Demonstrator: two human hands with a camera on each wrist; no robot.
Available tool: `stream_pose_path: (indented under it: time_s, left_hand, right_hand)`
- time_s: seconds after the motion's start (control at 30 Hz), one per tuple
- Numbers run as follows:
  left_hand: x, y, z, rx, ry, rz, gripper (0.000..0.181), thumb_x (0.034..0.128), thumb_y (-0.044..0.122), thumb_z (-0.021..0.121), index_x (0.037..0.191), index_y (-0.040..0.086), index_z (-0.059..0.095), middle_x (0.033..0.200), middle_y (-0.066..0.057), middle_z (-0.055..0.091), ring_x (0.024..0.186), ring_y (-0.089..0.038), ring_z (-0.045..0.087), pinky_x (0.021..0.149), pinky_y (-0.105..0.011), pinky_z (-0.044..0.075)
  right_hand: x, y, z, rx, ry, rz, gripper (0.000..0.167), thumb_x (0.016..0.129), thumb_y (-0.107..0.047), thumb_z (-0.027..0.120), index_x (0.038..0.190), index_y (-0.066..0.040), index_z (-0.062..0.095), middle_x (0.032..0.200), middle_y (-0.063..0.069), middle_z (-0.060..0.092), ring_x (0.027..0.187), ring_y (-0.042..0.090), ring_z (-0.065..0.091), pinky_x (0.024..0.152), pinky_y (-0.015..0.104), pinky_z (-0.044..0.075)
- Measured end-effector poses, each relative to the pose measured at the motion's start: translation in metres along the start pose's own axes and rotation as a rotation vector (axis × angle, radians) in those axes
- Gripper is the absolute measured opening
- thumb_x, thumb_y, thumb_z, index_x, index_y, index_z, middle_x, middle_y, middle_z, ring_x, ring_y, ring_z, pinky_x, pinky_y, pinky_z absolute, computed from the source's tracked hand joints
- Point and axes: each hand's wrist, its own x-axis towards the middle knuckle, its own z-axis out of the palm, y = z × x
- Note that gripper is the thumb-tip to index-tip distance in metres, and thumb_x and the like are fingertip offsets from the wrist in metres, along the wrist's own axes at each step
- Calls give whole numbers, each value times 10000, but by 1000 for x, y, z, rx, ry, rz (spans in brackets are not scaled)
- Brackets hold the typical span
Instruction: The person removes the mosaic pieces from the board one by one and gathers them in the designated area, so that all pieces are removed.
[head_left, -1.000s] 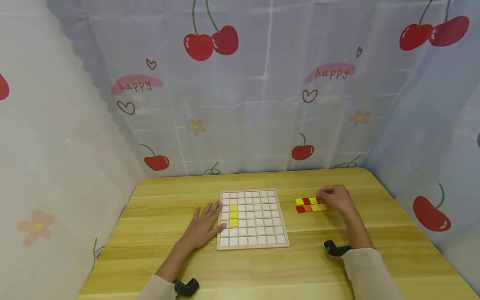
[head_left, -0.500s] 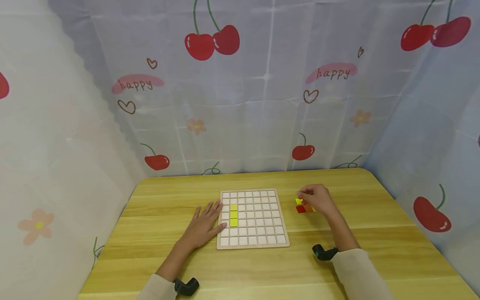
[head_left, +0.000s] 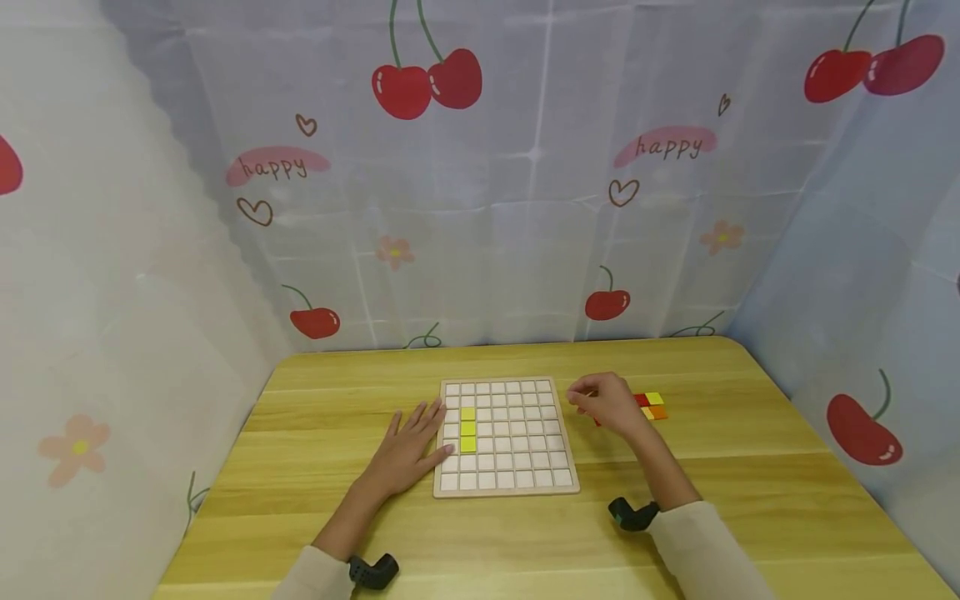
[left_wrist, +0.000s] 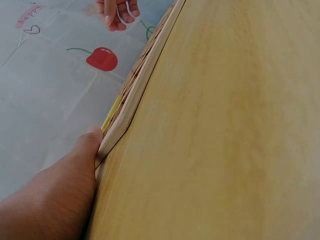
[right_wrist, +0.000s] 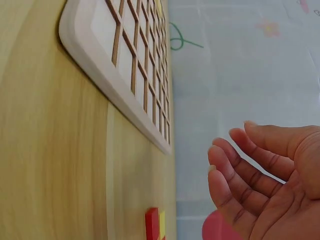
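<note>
A white square grid board (head_left: 517, 458) with a pale wooden rim lies on the table. Several yellow tiles (head_left: 468, 429) form a column near its left side. My left hand (head_left: 405, 454) rests spread on the board's left edge; in the left wrist view its thumb (left_wrist: 90, 142) touches the rim. My right hand (head_left: 611, 404) hovers just right of the board, thumb and forefinger close together. In the right wrist view the fingers of this right hand (right_wrist: 265, 175) are bent, and no tile shows between them. Whether something small sits between the fingertips is hidden.
Two rows of red, yellow and orange tiles (head_left: 655, 400) lie right of the board, partly hidden by my right hand. A red tile (right_wrist: 151, 223) shows low in the right wrist view. A cherry-print curtain (head_left: 510, 283) rises behind the wooden table (head_left: 510, 550).
My right hand has moved left, from over the right part of the tile rows to beside the board's right edge. The left hand and the yellow tiles on the board have stayed in place.
</note>
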Motion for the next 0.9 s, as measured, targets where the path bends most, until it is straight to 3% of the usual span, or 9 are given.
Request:
stream_pose_path:
  time_s: [0.2, 0.47, 0.9]
  left_hand:
    - [1, -3, 0, 18, -47, -16, 780, 1043, 630, 353, 1636, 149, 191, 1695, -18, 144, 1549, -312, 160, 1194, -648, 79]
    - [0, -1, 0, 15, -19, -11, 779, 1042, 621, 377, 1629, 130, 229, 1688, -34, 182, 1541, -323, 190, 1186, -657, 99]
    - [-1, 0, 1, 0, 0, -6, 775, 1041, 607, 400, 1622, 114, 255, 1685, -43, 204, 1540, -323, 197, 1185, -656, 97]
  right_hand:
    - [-1, -9, 13, 27, -35, -27, 147, 953, -98, 715, 995, 35, 761, 873, 93, 716, 781, 395, 688, 671, 359, 583]
    - [-3, -15, 32, 51, -74, -48, 132, 955, -91, 711, 985, 27, 759, 887, 135, 719, 754, 363, 689, 657, 307, 584]
    - [-9, -28, 58, 28, -132, -69, 89, 939, -72, 725, 970, -1, 768, 891, 50, 706, 697, 282, 680, 602, 281, 560]
